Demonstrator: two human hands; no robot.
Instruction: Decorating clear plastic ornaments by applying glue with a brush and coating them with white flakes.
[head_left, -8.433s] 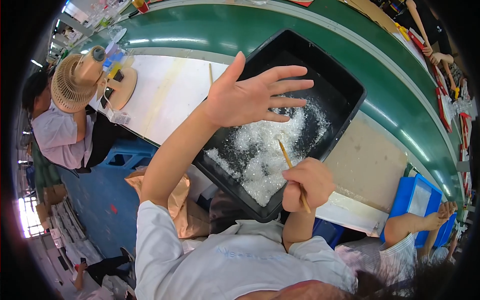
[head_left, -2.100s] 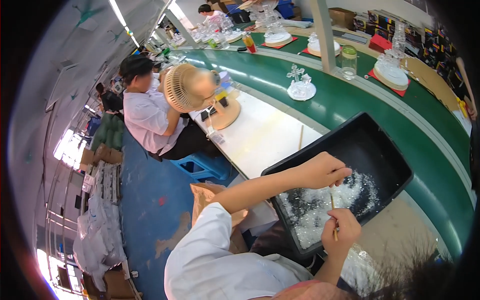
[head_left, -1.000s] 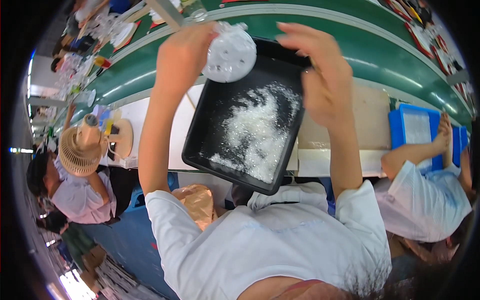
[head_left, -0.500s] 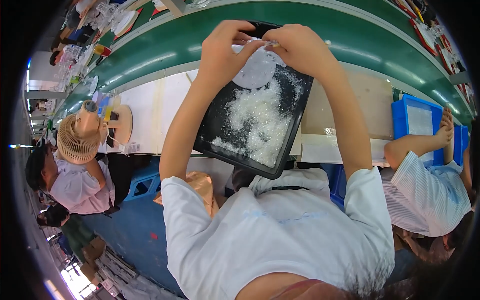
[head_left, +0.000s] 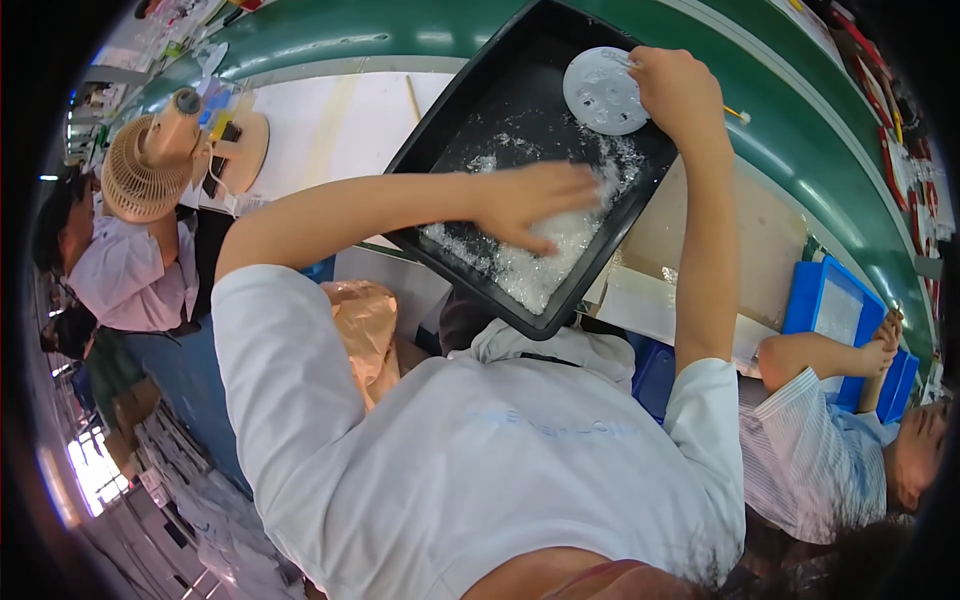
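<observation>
A black tray (head_left: pixel 455 115) lies tilted across the table in front of me, with white glittery granules (head_left: pixel 570 245) heaped in its near right part. My left hand (head_left: pixel 535 205) reaches flat over the granules, fingers stretched out and smeared by motion; it holds nothing I can see. At the tray's far right, my right hand (head_left: pixel 682 95) is closed on the rim of a round whitish disc (head_left: pixel 606 92) with small marks or specks on its face. Beyond that hand a thin yellow stick (head_left: pixel 738 115) with a pale tip pokes out; whether I hold it is hidden.
A green conveyor belt (head_left: pixel 800 185) runs behind the table. At left stand a beige fan (head_left: pixel 150 165) and a seated person. On the right are blue bins (head_left: pixel 840 300) and another person's arms. A brown paper-like bag (head_left: pixel 362 325) is below the table edge.
Both hands were together at the tray's far end, above the disc. My left hand has come down over the granules; my right hand has carried the disc rightward. The tray appears turned and higher.
</observation>
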